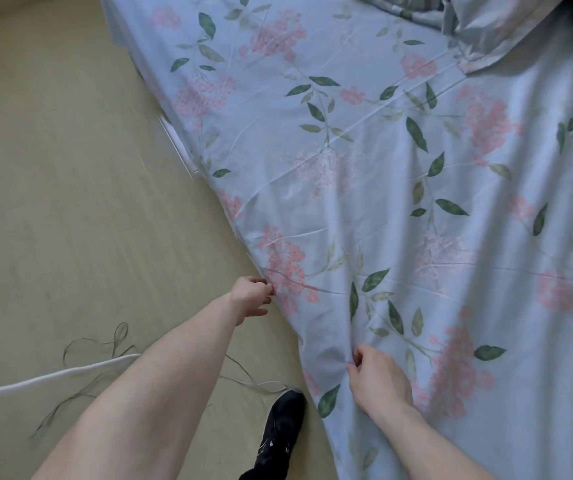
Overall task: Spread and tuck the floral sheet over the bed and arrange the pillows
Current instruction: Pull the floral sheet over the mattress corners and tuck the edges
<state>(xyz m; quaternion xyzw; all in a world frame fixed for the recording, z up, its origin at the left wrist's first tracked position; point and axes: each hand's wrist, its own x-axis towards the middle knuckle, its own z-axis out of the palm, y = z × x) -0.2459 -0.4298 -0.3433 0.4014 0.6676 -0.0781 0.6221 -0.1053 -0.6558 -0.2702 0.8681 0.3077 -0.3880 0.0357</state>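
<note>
Covering nearly the whole right side of the view, the floral sheet (382, 161) lies spread over the bed, pale blue with pink flower clusters and green leaves. Its surface shows shallow creases running toward the near edge. The sheet's edge runs diagonally from upper left to lower centre and hangs over the bedside toward the floor (53, 202).

The left hand (252, 294) is at that hanging edge, its grip pinched together on the fabric, fingers curled in against the hem. The right hand (377, 374) rests on the sheet nearer the camera, its grip pinched on a small fold of cloth, with creases radiating from that point. The two hands are near each other along the same edge.

A pillow (479, 29) in a matching print lies at the upper right corner, partly out of view, on top of the sheet.

On the floor, a black shoe (280, 434) stands just beside the hanging edge. A white cable (43, 377) and a thin dark cord (105, 344) lie loose to its left.
</note>
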